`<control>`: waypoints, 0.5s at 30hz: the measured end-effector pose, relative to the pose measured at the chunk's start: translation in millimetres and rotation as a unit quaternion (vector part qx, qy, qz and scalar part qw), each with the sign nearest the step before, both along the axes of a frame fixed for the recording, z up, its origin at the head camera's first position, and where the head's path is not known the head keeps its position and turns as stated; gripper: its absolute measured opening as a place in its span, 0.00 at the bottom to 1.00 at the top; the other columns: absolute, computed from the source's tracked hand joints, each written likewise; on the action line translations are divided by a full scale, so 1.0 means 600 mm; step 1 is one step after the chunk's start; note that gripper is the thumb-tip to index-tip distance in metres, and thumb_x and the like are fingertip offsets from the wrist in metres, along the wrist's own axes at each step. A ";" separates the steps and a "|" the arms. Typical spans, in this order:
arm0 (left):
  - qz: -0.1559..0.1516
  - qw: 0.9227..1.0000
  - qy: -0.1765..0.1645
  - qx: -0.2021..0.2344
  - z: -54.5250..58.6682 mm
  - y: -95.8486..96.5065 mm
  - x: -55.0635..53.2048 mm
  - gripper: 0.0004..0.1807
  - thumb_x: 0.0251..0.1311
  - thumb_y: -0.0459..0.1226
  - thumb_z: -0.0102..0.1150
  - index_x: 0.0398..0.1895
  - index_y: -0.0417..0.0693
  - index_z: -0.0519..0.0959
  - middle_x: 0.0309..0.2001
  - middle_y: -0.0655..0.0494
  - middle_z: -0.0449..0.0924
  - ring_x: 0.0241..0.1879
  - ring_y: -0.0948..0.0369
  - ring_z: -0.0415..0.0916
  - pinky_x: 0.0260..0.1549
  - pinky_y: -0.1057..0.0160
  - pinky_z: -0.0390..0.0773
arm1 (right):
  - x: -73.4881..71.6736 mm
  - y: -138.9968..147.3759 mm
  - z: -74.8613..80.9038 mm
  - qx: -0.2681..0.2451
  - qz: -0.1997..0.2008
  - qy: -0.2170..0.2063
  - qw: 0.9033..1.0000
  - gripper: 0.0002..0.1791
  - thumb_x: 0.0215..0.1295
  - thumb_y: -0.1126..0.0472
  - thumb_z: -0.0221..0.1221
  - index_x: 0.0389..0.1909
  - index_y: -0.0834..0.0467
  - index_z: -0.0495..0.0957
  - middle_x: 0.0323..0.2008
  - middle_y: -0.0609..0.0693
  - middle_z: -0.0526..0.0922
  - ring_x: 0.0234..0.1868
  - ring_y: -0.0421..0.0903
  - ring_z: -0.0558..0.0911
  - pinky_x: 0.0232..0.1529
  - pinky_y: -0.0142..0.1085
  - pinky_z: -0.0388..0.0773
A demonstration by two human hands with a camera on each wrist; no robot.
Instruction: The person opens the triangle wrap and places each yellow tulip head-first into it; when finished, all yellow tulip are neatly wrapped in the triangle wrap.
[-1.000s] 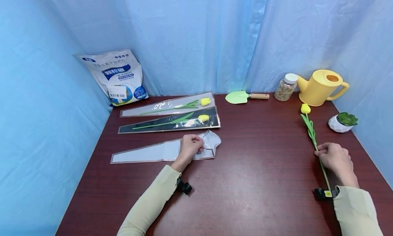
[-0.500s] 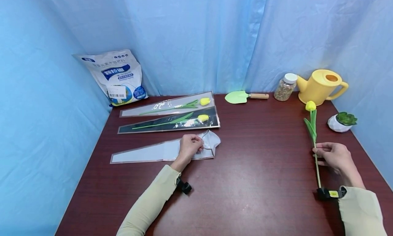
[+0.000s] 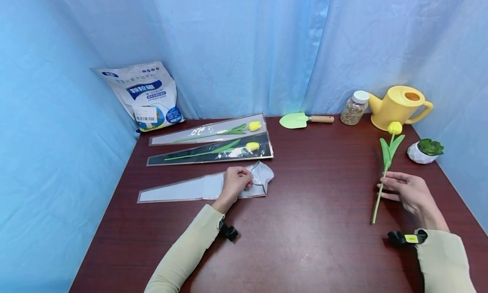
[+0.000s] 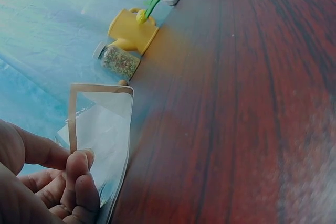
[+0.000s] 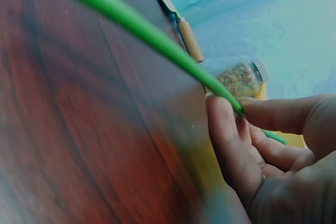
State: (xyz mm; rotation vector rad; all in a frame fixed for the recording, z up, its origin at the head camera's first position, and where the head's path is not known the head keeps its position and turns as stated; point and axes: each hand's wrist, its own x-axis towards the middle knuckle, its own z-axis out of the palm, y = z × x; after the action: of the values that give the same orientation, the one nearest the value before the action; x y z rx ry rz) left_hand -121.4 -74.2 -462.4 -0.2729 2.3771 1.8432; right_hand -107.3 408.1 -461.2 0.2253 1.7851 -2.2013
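Observation:
My left hand (image 3: 237, 183) pinches the upper film of a white-backed clear flower sleeve (image 3: 175, 192) near its wide right end. That end gapes, its brown-edged film (image 4: 73, 119) lifted between thumb and fingers. Over on the right, my right hand (image 3: 411, 193) pinches a yellow tulip (image 3: 395, 128) by its green stem (image 5: 142, 32). The bloom points away from me, two leaves spread below it, and the stem's cut end points back toward me. Behind the sleeve lie two more sleeves, one black-backed (image 3: 206, 157) and one white-backed (image 3: 213, 127), each with a yellow tulip inside.
A white fertilizer bag (image 3: 146, 96) leans at the back left. Along the back edge are a green trowel (image 3: 295, 120), a jar of granules (image 3: 354, 110) and a yellow watering can (image 3: 394, 110). A potted succulent (image 3: 424, 152) sits at the right edge of the dark wooden table (image 3: 305, 242).
The tulip in my right hand has turned, its bloom swinging right and its stem end swinging left, clear of the wrist camera. My left hand and the sleeve have stayed put.

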 end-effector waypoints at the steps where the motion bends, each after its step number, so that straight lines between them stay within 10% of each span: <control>1: 0.000 1.000 0.001 0.000 0.000 0.000 0.000 0.05 0.58 0.28 0.60 0.30 0.35 0.84 0.24 0.41 0.86 0.17 0.65 0.77 0.20 0.69 0.78 | -0.001 -0.001 -0.001 -0.017 0.001 0.001 1.000 0.14 0.71 0.72 0.54 0.39 0.51 0.83 0.33 0.45 0.89 0.35 0.40 0.89 0.34 0.38 0.87; 15: -0.001 1.000 0.001 0.000 -0.001 -0.001 0.000 0.05 0.58 0.28 0.60 0.30 0.35 0.84 0.23 0.43 0.86 0.17 0.65 0.77 0.20 0.69 0.77 | -0.015 -0.039 -0.004 -0.196 0.039 0.010 0.980 0.16 0.75 0.76 0.42 0.46 0.60 0.77 0.40 0.53 0.85 0.45 0.48 0.89 0.44 0.46 0.87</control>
State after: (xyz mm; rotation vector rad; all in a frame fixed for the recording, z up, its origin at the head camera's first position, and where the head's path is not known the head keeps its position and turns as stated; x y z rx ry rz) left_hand -121.1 -74.8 -463.1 -0.2694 2.3780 1.8444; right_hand -116.1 384.9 -463.7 0.0446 1.3032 -2.4430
